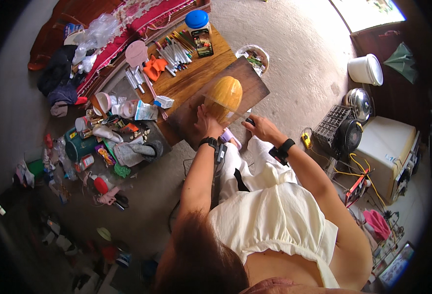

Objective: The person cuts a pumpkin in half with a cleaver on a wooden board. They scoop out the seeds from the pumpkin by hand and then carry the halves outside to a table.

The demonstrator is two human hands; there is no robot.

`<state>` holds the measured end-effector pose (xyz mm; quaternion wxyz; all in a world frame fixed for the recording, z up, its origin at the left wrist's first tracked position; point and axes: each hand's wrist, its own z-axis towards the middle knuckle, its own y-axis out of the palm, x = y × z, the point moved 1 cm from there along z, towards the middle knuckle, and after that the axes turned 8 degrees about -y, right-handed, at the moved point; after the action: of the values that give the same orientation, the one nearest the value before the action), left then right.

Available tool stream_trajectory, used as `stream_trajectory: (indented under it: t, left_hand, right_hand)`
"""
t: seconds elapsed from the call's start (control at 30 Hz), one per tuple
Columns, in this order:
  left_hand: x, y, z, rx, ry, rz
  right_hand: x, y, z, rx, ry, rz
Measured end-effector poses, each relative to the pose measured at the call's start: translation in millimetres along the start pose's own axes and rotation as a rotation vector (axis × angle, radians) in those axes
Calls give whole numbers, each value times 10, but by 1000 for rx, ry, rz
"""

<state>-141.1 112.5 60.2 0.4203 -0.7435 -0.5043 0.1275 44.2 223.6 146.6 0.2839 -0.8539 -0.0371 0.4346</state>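
A yellow, ribbed oblong melon (pixel 229 90) lies on a dark wooden board (pixel 256 91). My left hand (pixel 208 123) presses against the melon's near left side and holds it, its fingers partly round the rind. In my right hand (pixel 265 129) is a knife (pixel 249 120), gripped by its dark handle. The thin blade reaches leftward across the near half of the melon, touching or very close to it. How deep the edge sits cannot be made out.
Beyond the board, a wooden table (pixel 180 88) bears several markers, an orange cloth-like item (pixel 155 67), a phone (pixel 203 43) and a blue-lidded jar (pixel 197 19). A waste basket (pixel 256 59) stands past the board. Clutter (pixel 123 132) fills the left; a fan (pixel 348 135) stands right.
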Motion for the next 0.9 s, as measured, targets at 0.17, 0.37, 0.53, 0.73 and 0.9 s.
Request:
stream_trajectory:
  t: [0.17,0.37,0.53,0.73,0.9]
  left_hand:
    - [39,67,147,41,-4,26]
    - [-10,249,211,231,23,-37]
    - [89,198,183,265,-1,-35]
    - [139,152,194,283,-38,-5]
    - [49,255,278,196,-28,-63]
  right_hand:
    - [-40,104,-64,7,50,-46]
    - [-78,99,-17,-14,89,-178]
    - [-25,90,-10,37,30,-152]
    - [-103,124,29,2,110,-109]
    - [-116,156,65,68,119,-87]
